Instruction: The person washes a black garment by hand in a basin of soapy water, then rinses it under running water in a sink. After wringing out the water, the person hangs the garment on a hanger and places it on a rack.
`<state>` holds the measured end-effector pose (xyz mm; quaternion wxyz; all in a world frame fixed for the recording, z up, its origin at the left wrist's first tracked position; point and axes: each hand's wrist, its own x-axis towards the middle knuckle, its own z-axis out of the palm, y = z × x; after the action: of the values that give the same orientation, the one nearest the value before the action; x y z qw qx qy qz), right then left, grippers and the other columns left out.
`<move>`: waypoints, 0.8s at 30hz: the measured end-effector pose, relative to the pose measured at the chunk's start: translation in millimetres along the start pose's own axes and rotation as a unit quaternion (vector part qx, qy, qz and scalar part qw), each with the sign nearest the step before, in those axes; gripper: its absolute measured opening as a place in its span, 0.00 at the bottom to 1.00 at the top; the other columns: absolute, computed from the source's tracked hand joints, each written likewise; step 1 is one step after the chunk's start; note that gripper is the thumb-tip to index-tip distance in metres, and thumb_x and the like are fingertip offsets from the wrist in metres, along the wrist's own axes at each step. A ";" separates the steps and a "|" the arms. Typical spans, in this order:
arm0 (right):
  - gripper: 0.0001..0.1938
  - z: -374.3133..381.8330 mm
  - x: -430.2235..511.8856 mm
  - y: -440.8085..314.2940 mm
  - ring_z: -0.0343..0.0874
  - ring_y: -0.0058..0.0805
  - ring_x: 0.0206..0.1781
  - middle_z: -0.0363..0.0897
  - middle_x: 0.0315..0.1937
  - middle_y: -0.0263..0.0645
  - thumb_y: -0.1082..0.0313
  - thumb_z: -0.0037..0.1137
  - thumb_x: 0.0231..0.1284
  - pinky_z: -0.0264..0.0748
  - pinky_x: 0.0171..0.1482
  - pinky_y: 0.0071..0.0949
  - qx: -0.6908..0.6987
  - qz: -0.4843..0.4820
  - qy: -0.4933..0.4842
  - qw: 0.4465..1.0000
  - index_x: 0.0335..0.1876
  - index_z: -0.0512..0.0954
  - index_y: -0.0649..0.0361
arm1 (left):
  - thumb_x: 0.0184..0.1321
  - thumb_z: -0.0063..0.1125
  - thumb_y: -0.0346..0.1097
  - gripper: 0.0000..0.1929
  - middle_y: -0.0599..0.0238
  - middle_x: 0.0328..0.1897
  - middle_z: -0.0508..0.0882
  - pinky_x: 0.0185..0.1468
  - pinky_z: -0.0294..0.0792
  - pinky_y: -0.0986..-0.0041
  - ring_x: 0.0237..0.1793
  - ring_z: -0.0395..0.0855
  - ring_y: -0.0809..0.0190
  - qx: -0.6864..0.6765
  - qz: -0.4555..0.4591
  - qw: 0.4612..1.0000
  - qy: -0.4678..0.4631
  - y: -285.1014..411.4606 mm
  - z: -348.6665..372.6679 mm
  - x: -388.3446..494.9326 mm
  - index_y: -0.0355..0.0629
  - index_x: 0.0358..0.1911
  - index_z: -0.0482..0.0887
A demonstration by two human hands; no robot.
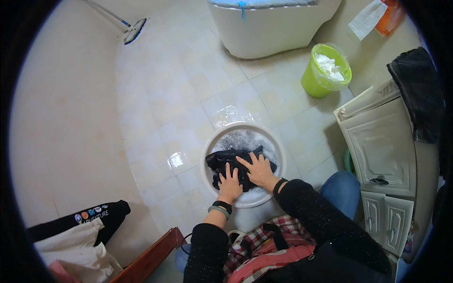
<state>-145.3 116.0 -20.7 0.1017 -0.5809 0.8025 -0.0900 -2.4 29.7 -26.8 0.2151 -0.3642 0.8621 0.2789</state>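
Note:
A round, pale plastic basin [205, 177] stands on the tiled floor in front of me, holding soapy water with white suds [244, 138]. Dark wet cloth [226, 155], possibly a garment, lies bunched in it, partly above the foam. My left hand [230, 185] rests on the cloth's near side with its fingers spread. To the right, my right hand [260, 169] lies flat on the same cloth, fingers also apart. Neither hand is closed around it. A black band and a green bangle [219, 211] circle my left wrist.
A lime-green bin [311, 83] with white paper stands beyond the basin, near a toilet [265, 32]. White cabinets [382, 145] border the right side. A floor brush [135, 31] leans at the far left. Clothes [70, 240] and a reddish wooden board [152, 253] are at lower left.

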 end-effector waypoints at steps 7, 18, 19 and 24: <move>0.41 33.6 5.9 10.8 0.68 0.46 0.44 0.68 0.54 0.49 0.60 0.63 0.49 0.69 0.42 0.46 0.040 0.012 -0.016 0.999 0.73 0.59 0.28 | 0.49 0.68 0.41 0.43 0.52 0.79 0.38 0.60 0.65 0.39 0.68 0.55 0.30 0.015 0.008 1.000 -0.003 -4.1 19.8 21.3 0.48 0.68 0.56; 0.32 65.3 38.8 42.6 0.76 0.50 0.54 0.73 0.59 0.48 0.64 0.49 0.63 0.73 0.53 0.45 0.383 -0.016 -0.073 0.921 0.73 0.57 0.32 | 0.54 0.63 0.37 0.35 0.41 0.65 0.68 0.54 0.72 0.52 0.54 0.76 0.35 -0.046 0.082 0.995 -0.013 -31.8 7.6 56.8 0.48 0.64 0.57; 0.30 59.7 41.3 42.5 0.76 0.51 0.54 0.76 0.57 0.48 0.64 0.48 0.64 0.73 0.56 0.44 0.410 -0.045 -0.006 0.911 0.72 0.59 0.33 | 0.54 0.62 0.37 0.34 0.41 0.63 0.71 0.53 0.72 0.52 0.53 0.76 0.35 -0.054 0.099 0.993 -0.028 -32.6 -1.8 59.6 0.48 0.63 0.57; 0.27 13.6 53.7 65.0 0.69 0.51 0.61 0.74 0.60 0.43 0.67 0.51 0.62 0.67 0.61 0.41 0.302 0.161 -0.128 0.931 0.69 0.66 0.41 | 0.49 0.63 0.32 0.21 0.52 0.55 0.77 0.55 0.69 0.54 0.59 0.73 0.43 0.013 0.048 0.995 0.084 -30.1 -47.1 40.1 0.40 0.47 0.73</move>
<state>-217.4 84.6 -54.0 0.3873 -0.3928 0.8003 -0.2349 -13.6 -38.1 -24.1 0.1333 -0.3422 0.8969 0.2465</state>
